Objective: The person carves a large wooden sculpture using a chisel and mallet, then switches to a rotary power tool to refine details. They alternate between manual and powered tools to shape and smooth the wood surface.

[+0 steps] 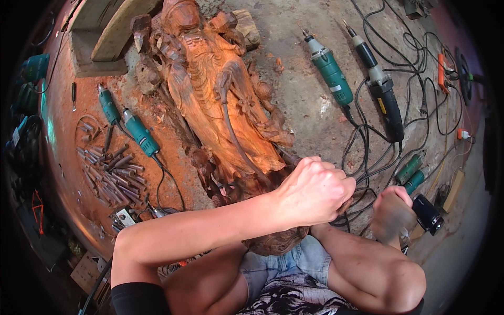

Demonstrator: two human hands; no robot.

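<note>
— Labels anywhere?
— Yellow label on the black power tool (386, 102), pale band on the green grinder (329, 71) beside it, both lying on the floor (304, 31) right of the carving. Orange power strip (442, 72) further right among cables.

— Left hand (313, 190)?
— Fingers curled into a tight fist just at the lower end of the carving; held thing hidden inside (cannot tell what).

— Right hand (391, 212)?
— Blurred, fingers closed around a black tool (428, 213), low right.

— The carving (220, 94) itself?
— Reddish-orange wooden figure, lying lengthwise on the floor from top centre down to the knees, finely cut folds and flowers, a grey hose across its middle. Two small green rotary tools (128, 121) and a heap of chisels (107, 173) lying left of it in red sawdust.
</note>
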